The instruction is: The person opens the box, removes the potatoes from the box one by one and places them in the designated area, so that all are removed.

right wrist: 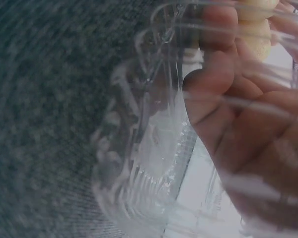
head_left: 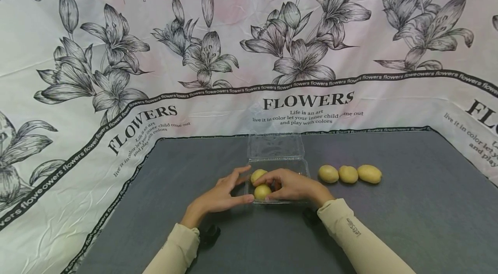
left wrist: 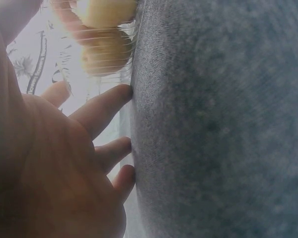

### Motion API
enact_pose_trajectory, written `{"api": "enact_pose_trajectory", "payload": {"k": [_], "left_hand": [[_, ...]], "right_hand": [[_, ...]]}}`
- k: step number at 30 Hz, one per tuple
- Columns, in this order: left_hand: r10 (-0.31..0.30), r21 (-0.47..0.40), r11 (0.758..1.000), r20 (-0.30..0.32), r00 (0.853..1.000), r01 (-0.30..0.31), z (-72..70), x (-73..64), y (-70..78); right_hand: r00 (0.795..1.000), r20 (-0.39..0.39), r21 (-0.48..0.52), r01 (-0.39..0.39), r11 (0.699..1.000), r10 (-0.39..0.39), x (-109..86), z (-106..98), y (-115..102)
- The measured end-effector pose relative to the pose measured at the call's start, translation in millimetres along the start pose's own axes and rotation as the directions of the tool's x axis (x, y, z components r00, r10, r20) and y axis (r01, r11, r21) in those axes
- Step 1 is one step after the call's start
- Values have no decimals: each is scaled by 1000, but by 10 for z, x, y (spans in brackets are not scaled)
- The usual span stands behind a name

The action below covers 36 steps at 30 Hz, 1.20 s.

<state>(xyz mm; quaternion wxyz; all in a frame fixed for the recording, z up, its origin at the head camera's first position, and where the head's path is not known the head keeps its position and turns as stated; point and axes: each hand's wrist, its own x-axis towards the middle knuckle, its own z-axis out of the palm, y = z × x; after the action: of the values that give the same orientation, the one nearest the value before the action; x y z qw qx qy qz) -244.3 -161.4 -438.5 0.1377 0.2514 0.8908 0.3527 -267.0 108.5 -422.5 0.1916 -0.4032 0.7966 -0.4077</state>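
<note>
A clear plastic clamshell box [head_left: 299, 166] stands on the table with its lid raised at the back. Inside, at its left end, are two yellow lemons, a rear lemon [head_left: 258, 176] and a front lemon [head_left: 262, 192]. My right hand [head_left: 292, 184] reaches over the box and holds the front lemon between thumb and fingers; in the right wrist view, its inner fingers are curled behind the clear wall. At the box's left side, my left hand [head_left: 221, 196] has its fingers spread. The left wrist view shows several of its fingertips [left wrist: 123, 92] at the dark tabletop.
Right of the box, three more lemons [head_left: 348, 174] lie in a row on the dark grey table [head_left: 408, 222]. A white cloth with flower prints [head_left: 218, 112] hangs behind the table and along its sides.
</note>
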Motion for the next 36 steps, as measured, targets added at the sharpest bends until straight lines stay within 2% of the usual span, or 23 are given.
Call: {"api": "enact_pose_trajectory", "payload": {"k": [17, 26, 36], "left_hand": [[11, -4, 1000, -5, 1000, -11, -18, 16, -1], [4, -12, 1000, 5, 1000, -4, 0, -4, 5], [-10, -16, 1000, 3, 1000, 10, 6, 3, 12]], "right_hand": [[999, -35, -39, 22, 999, -23, 5, -13, 0], [999, -24, 16, 32, 999, -32, 3, -3, 37], [998, -32, 0, 58, 998, -58, -14, -22, 12]]}}
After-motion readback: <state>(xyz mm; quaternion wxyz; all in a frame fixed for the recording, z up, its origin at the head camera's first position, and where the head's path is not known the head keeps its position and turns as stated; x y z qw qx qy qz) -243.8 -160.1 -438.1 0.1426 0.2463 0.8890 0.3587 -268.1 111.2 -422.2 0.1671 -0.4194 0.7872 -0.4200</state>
